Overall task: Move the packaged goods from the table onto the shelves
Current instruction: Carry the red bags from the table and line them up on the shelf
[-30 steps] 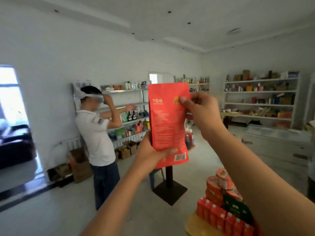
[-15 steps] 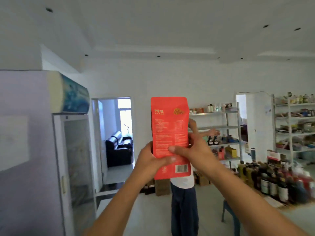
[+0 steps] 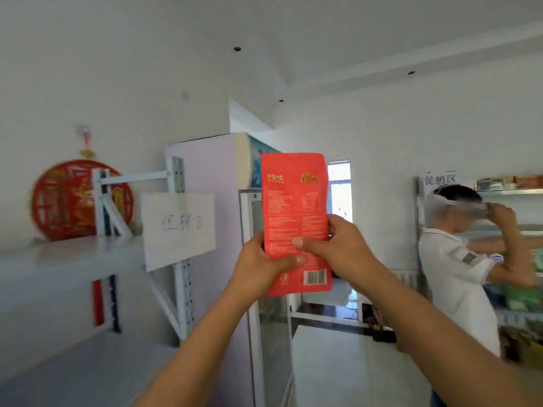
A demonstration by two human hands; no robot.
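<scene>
You've turned to face the white metal shelf (image 3: 58,259). Your left hand (image 3: 258,265) and right hand (image 3: 338,248) still grip the flat red plastic pouch (image 3: 293,195), so shelving is likely next.

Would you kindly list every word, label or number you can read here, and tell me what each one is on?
"促销区": white sign on the right shelving.
Probably "促销区", in faint handwriting: paper sheet on the left shelf rack.
On the red pouch: yellow brand logo, fine print and barcode digits are too blurred to read.
On the round red ornament: characters too blurred to read.
</scene>
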